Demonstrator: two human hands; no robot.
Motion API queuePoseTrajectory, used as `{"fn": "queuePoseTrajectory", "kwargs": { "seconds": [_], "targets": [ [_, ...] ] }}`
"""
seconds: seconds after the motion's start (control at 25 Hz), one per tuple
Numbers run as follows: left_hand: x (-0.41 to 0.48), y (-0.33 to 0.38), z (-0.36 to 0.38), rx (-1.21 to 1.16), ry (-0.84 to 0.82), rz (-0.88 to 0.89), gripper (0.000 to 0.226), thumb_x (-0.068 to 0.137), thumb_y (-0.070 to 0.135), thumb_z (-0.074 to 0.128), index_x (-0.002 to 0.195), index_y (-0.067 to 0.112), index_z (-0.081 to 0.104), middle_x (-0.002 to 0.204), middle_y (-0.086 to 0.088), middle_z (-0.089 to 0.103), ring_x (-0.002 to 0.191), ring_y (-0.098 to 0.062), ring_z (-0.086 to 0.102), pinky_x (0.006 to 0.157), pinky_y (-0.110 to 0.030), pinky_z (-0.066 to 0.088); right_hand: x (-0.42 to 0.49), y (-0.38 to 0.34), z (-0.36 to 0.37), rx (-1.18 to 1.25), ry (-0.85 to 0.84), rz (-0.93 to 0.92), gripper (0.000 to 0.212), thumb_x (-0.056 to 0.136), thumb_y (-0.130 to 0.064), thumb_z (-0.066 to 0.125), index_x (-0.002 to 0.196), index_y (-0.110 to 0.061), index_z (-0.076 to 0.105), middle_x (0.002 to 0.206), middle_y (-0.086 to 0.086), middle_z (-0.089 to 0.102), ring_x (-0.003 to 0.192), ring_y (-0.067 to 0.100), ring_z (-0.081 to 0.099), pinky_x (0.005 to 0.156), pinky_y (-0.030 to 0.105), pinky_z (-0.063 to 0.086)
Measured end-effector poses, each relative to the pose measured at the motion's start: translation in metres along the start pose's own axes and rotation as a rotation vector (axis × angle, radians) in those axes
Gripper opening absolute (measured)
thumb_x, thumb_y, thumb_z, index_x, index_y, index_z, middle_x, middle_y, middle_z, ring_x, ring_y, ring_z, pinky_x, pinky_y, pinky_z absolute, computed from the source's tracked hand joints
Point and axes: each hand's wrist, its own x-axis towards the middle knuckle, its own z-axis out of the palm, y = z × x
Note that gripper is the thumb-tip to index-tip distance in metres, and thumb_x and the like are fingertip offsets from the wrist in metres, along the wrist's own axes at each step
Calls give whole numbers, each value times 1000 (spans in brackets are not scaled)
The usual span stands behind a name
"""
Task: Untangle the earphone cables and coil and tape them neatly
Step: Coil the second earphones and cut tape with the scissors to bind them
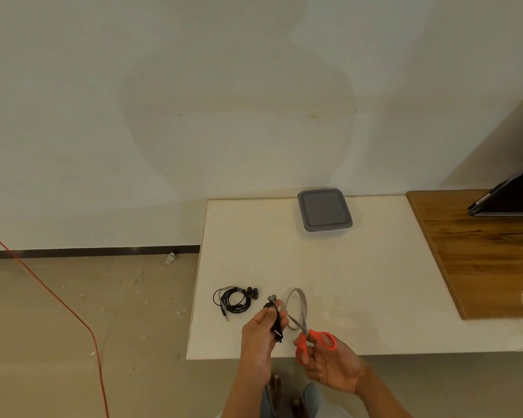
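My left hand (258,337) is closed around a coiled black earphone bundle (277,322), whose two earbuds stick up above my fingers. Orange-handled scissors (316,337) are in my right hand (329,365), their blades pointing at the bundle. A roll of tape (298,306) stands on edge on the white table (344,267), right behind the blades. A second black earphone set (234,300) lies coiled on the table to the left, its jack plug trailing toward the near edge.
A grey lidded container (324,210) sits at the back of the table by the wall. A wooden board (480,251) lies on the right with a dark laptop (507,197) on it. A red cable (58,297) crosses the floor at left.
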Motion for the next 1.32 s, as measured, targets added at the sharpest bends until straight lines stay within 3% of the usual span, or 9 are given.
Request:
{"fn": "queuePoseTrajectory", "kwargs": {
  "seconds": [0.2,0.32,0.52,0.68,0.8,0.88,1.12,1.32],
  "targets": [
    [-1,5,6,45,-49,-19,20,95,5,52,101,3,70,83,-5,75,70,-14,66,71,-21,54,-10,9,1,11,-13,40,51,72,-39,77,103,-2,63,78,12,58,56,13,44,51,22,37],
    [-3,9,10,71,-57,-2,20,95,5,52,98,6,72,85,-9,75,68,-13,66,64,-17,55,-10,11,-1,102,-101,-59,52,80,-40,68,112,-1,56,85,11,57,61,13,46,55,23,37],
    [-3,13,16,189,-71,52,19,93,7,56,99,5,73,92,-11,75,68,-13,67,68,-20,53,-12,17,-2,124,-245,-131,48,87,-44,56,118,-6,53,93,8,59,67,11,49,59,20,38],
    [-12,18,23,353,-92,164,19,93,8,55,94,12,74,79,-7,75,63,-12,67,68,-22,55,-4,17,9,128,-253,-68,49,85,-42,60,114,-3,53,87,10,60,64,13,49,56,20,40],
    [-18,18,26,523,-98,275,21,93,13,56,85,15,75,73,-3,75,64,-13,67,75,-33,58,5,12,18,160,-246,-118,49,83,-42,64,116,-6,56,90,9,59,64,11,49,59,21,42],
    [-22,16,27,585,-82,335,23,93,14,56,79,16,74,73,-1,75,65,-13,69,73,-31,57,9,7,22,179,-263,-172,44,84,-40,64,117,-12,56,93,9,59,65,11,50,62,21,41],
    [-28,10,28,503,71,409,20,92,11,57,81,12,74,74,4,76,64,-7,70,61,-10,51,14,2,24,188,-270,-180,45,84,-38,65,120,-13,56,95,8,60,67,11,51,64,21,43],
    [-24,11,22,485,100,404,24,93,10,57,78,22,71,75,7,76,56,-11,69,63,-21,57,12,8,16,197,-258,-155,48,86,-36,63,121,-5,53,95,11,59,67,12,51,65,22,45]
  ]
}}
